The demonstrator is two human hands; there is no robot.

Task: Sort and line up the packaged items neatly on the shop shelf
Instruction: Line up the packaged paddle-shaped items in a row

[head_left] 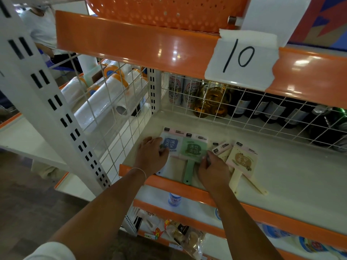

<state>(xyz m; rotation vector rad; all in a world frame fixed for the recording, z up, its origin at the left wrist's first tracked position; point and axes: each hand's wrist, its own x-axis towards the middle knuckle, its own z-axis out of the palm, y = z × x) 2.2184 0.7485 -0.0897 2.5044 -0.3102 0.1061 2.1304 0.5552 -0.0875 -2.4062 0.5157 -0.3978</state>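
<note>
Reaching into the shelf point(281, 166) with both arms, I have my left hand point(152, 156) lying on the blue fan pack point(170, 143), fingers bent over its lower edge and pressing it flat near the left wire wall point(120, 117). Whether the thumb is under the pack I cannot tell. My right hand point(214, 168) sits between the green fan pack point(193, 149) and the beige fan pack point(242, 159), fingertips pinching the right edge of the green one. Green handle point(187, 174) points back toward me and reaches the orange front lip point(169, 182). Blue and green packs lie side by side, edges touching or slightly overlapping, header cards toward the back. Beige pack is tilted, handle point(234, 182) angled toward the front, with another pale pack point(222, 149) partly under it and a second handle sticking out to the right. All packs sit flat on the cream shelf board, left-front area. Thin white band on my left wrist point(139, 170). Behind the rear wire grid: cans point(185, 90) and dark bottles point(272, 109). Left of the side grid: wrapped paper rolls point(105, 102). Paper tag marked 10 point(241, 57) taped on the orange shelf above. Shelf below holds snack bags point(187, 237).
</note>
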